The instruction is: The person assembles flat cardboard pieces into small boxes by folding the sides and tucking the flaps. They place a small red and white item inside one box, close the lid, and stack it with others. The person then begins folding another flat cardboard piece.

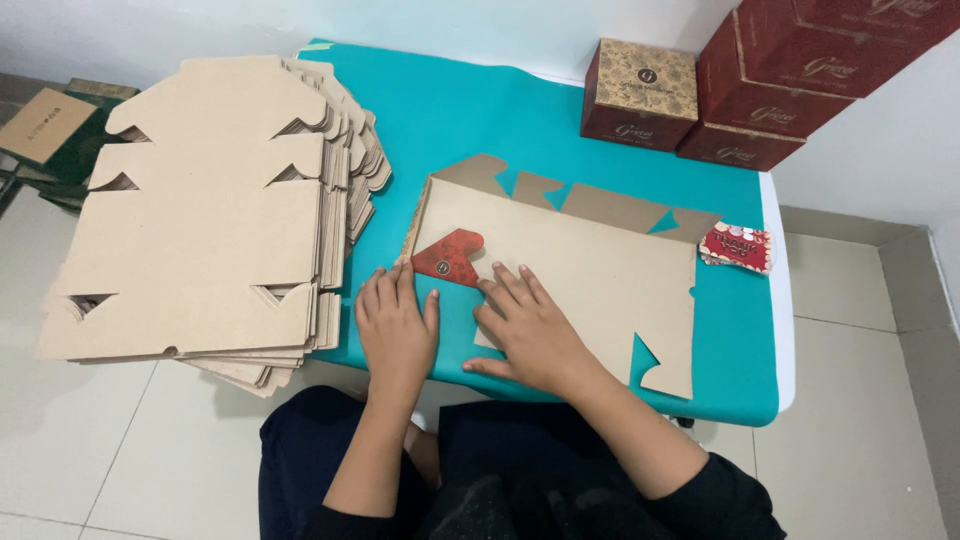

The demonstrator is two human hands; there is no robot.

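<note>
Stacked cardboard blanks (pixel 200 210) beside hands.

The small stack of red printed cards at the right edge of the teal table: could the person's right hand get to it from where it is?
Probably yes. The right hand lies flat on the brown die-cut cardboard sheet, and only that flat sheet lies between it and the small stack of red printed cards.

You sit at a low surface (pixel 470 110) covered in teal, with a white edge showing along its right side. Under it and around you runs a floor of pale glossy tiles (pixel 860 400) with thin grey joints. A plain white wall (pixel 300 20) rises behind, lit evenly and softly; a grey skirting strip (pixel 900 240) meets the floor at right.
</note>
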